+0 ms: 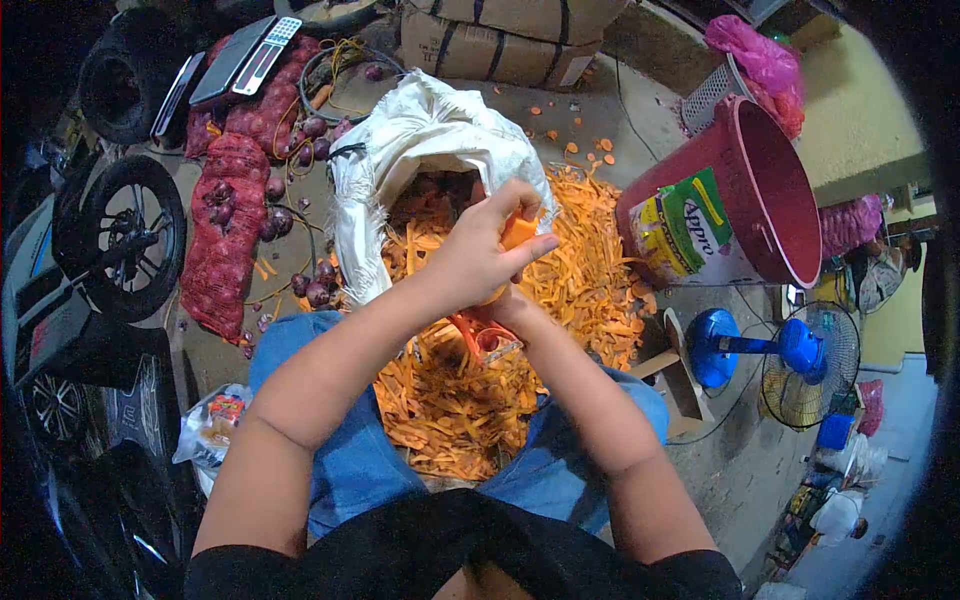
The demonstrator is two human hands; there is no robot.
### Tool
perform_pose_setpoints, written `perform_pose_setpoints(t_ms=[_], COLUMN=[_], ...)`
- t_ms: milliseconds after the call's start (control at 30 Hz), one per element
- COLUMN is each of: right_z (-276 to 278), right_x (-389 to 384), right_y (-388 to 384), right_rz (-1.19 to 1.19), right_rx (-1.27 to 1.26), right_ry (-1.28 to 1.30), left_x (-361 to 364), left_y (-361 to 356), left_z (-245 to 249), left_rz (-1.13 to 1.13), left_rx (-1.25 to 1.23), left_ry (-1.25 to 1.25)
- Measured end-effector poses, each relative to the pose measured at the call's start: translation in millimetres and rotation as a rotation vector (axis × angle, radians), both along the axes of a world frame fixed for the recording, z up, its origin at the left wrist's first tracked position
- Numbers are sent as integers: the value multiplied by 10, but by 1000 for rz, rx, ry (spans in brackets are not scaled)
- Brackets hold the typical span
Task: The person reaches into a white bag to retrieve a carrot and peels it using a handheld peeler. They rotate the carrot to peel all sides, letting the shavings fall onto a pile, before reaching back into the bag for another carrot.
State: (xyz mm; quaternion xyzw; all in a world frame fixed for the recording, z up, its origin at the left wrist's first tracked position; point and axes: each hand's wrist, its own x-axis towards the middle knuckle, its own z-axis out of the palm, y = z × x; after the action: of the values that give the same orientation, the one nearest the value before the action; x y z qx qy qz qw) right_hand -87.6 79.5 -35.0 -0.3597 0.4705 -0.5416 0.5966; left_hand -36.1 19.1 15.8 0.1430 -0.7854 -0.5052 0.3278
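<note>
The carrot points toward one o'clock in the left hand, fingers curled round it, while the right hand below grips a peeler

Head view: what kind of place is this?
Likely an informal vegetable-prep spot on a garage-like concrete floor: heap of orange carrot peelings, red mesh sacks of onions, black motorcycle wheel.

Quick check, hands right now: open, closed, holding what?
Left hand: closed, grip on an orange carrot piece.
Right hand: largely hidden under the left; appears closed on an orange plastic peeler.
</note>
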Motion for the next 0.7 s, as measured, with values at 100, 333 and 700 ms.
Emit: perform_pose_setpoints(t_ms=[100,333,700], right_z=[10,43,187], right_x=[-8,-27,-606], right_y=[-7,58,-29], right_rz=[-14,-74,-262], right_rx=[37,217,49], right_ry=[-93,-502,-594], left_x=[-13,-28,179], left_y=[6,3,-369], left_z=[10,46,171], left_rz=[-21,-7,19], left_rx=[137,394,-45], left_ry=[-25,-58,-233])
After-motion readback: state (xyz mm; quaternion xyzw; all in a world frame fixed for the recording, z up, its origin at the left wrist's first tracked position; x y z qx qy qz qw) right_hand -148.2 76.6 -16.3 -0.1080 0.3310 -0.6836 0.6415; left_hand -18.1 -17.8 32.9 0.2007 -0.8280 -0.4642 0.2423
